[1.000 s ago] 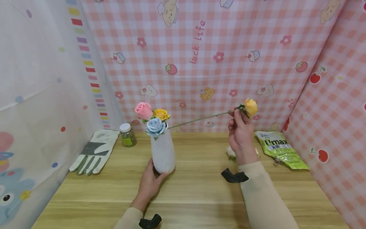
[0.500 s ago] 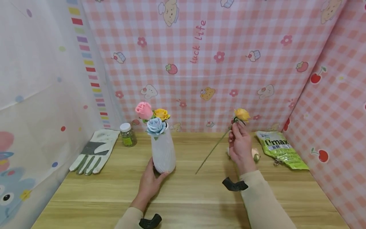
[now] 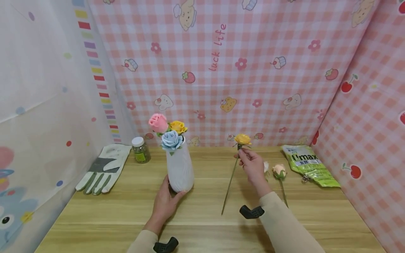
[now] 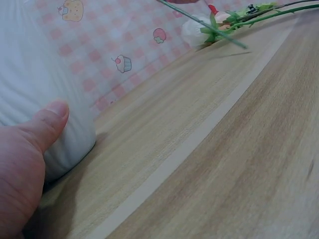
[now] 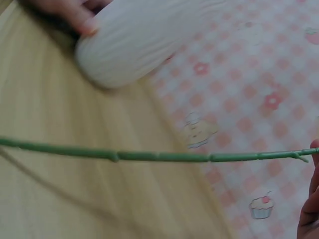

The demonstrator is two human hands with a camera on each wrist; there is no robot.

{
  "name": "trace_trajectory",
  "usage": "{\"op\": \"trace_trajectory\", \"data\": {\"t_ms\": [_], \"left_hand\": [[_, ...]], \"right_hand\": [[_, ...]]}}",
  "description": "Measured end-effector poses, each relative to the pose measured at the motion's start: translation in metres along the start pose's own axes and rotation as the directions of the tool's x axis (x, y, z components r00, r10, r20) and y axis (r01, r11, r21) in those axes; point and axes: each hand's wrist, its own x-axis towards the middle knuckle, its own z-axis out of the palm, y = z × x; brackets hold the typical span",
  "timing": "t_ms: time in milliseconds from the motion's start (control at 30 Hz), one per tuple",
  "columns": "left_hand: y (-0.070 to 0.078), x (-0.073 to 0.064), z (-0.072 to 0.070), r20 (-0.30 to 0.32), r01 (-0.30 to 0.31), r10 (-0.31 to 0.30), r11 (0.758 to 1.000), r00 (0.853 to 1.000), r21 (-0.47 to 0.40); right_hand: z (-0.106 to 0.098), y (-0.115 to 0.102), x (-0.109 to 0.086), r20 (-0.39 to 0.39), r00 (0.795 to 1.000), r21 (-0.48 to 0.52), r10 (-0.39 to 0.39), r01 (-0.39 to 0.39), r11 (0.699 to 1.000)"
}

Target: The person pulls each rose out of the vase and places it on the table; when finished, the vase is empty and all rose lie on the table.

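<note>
My right fingers [image 3: 245, 154] are pinching the thin-stemmed yellow rose [image 3: 242, 139], probably light and bendy, under its bloom, left fingers [image 3: 180, 194] gripping the ribbed white vase [image 3: 181, 168]

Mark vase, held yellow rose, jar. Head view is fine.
Vase [image 3: 181, 169]: head view, middle of its white body.
Held yellow rose [image 3: 242, 139]: head view, middle of the bloom.
Jar [image 3: 141, 156]: head view, green label below the lid.

Vase [image 3: 181, 168] of three flowers [image 3: 171, 141], left hand [image 3: 166, 201] round base; yellow flower [image 3: 242, 139] pinched in right hand [image 3: 253, 168]; desk [image 3: 202, 225]: glove [image 3: 105, 167], jar [image 3: 141, 153], packet [image 3: 311, 168].
</note>
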Motion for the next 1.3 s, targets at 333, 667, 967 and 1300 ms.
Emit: {"op": "trace_trajectory", "data": {"t_ms": [333,667,967,1300], "left_hand": [[0.002,-0.001,-0.001,-0.008,-0.005,0.005,1.000,1.000,-0.009],[0.000,0.000,-0.001,0.023,0.000,0.001,0.999,1.000,-0.037],[-0.002,0.000,0.000,0.021,0.000,0.001,0.999,1.000,-0.035],[0.000,0.000,-0.001,0.020,0.005,-0.004,0.999,1.000,-0.033]], "right_hand": [[0.000,0.024,-0.003,0.009,1.000,-0.170,0.005,-0.003,0.985],[-0.001,0.038,-0.011,0.050,0.996,-0.201,0.079,-0.067,0.977],[-0.001,0.048,-0.016,0.096,0.986,-0.272,0.135,-0.104,0.957],[-0.006,0.060,-0.017,0.051,0.986,-0.334,0.157,-0.131,0.933]]}}
